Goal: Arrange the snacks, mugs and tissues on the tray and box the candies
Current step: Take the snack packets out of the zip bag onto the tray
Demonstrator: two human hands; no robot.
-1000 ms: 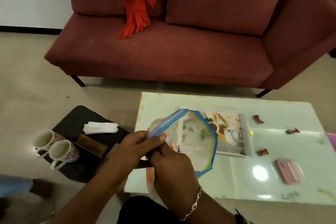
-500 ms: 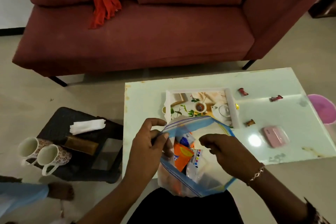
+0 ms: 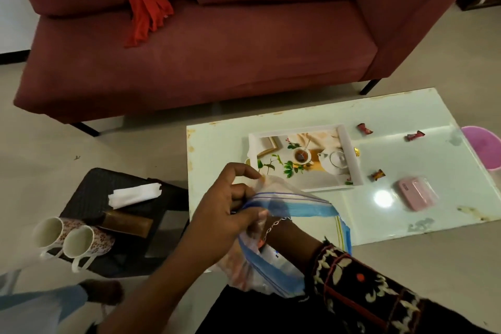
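My left hand [image 3: 230,206] pinches the rim of a clear zip bag [image 3: 298,205] with a blue seal, held over my lap at the table's near edge. My right hand [image 3: 283,229] reaches into the bag's mouth; its fingers are hidden inside. Snack packets show faintly through the plastic. A white tray [image 3: 350,156] with a printed teapot picture lies on the glass table [image 3: 406,225]. Three wrapped candies [image 3: 364,128] [image 3: 414,135] [image 3: 378,175] lie right of the tray, near a pink box [image 3: 416,192]. Two floral mugs [image 3: 48,233] [image 3: 84,244] and folded tissues [image 3: 134,195] sit on a black stool [image 3: 89,187].
A brown flat packet [image 3: 127,221] lies on the stool beside the mugs. A red sofa [image 3: 203,57] with an orange cloth stands behind the table. A pink bin [image 3: 482,146] is at the table's right end. Another person's foot [image 3: 103,290] is at lower left.
The bag has come down toward my lap and my right hand has gone from its rim into its mouth. My left hand keeps hold of the rim. The view has tilted downward.
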